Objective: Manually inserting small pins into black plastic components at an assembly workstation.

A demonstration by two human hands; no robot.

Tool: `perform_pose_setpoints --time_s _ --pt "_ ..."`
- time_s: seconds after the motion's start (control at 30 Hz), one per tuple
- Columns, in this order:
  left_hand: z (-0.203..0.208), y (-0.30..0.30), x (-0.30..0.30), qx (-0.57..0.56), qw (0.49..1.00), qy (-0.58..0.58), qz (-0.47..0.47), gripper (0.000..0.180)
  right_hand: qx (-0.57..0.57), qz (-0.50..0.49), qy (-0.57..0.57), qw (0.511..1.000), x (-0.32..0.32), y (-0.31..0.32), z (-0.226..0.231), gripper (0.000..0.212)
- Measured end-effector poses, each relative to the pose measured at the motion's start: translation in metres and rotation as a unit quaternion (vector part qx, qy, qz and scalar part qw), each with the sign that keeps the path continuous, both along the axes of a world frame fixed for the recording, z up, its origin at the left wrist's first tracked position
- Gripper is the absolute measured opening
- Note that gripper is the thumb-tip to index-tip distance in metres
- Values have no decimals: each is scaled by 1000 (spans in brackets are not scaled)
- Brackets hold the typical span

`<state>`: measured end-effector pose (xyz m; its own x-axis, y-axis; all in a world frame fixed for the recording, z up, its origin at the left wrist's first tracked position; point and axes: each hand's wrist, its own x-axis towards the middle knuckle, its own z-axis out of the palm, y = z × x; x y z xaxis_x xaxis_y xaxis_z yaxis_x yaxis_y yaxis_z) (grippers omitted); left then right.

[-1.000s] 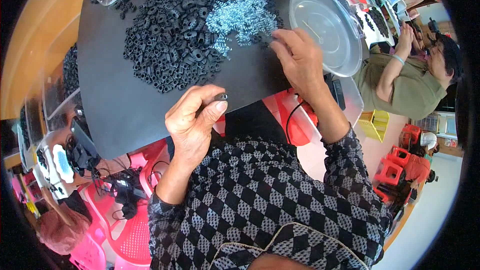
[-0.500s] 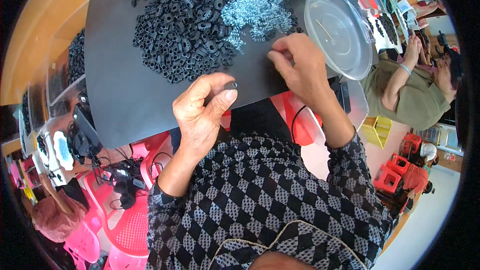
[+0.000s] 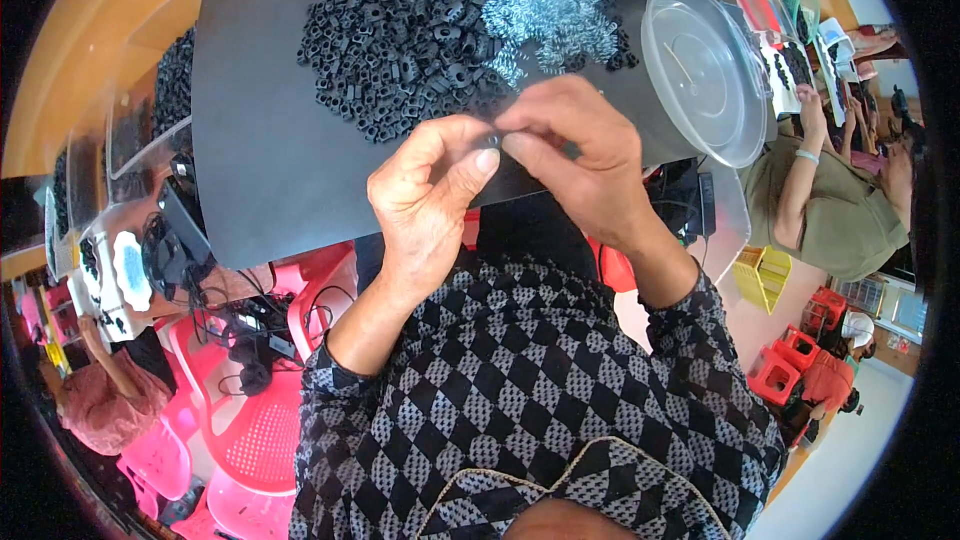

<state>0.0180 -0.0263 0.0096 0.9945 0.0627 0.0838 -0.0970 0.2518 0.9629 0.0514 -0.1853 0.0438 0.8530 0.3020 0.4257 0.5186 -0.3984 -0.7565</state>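
Observation:
Between thumb and forefinger, my left hand pinches a small black plastic part with a hole in it. Right against that part is my right hand, its thumb and forefinger closed at the tips. Whatever those fingertips hold is too small and blurred to make out. Beyond my hands lies a large heap of small black plastic parts on a dark table mat. Several small silvery metal springs are piled on the right side of that heap.
A round clear plastic lid with a thin stick on it lies right of the springs. Clear bins of black parts stand at the left. A pink chair is at lower left. A co-worker in olive clothing sits at the right.
My right hand has come left from beside the springs to meet my left hand at the black part. The left hand still pinches that part. The whole view has shifted slightly.

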Motion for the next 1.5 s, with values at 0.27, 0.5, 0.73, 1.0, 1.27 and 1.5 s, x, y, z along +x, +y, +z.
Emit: perform_pose_setpoints --time_s 0.27,0.5,0.73,1.0,1.27,1.5 --pt "-2 0 2 33 999 3 -1 18 223 -28 234 946 -3 8 14 11" --pt "5 3 2 83 996 -34 13 18 200 -18 285 937 -5 4 17 11" --pt "4 6 3 72 996 -28 -33 17 98 -10 319 943 -1 -2 26 13" --pt "8 7 0 -37 996 42 -70 16 96 -1 346 933 2 0 32 12" --pt "7 5 -4 -10 996 47 -72 17 34 -1 318 947 1 3 31 9" --pt "4 8 -2 59 997 -25 -48 18 28 6 337 941 -1 2 32 10"
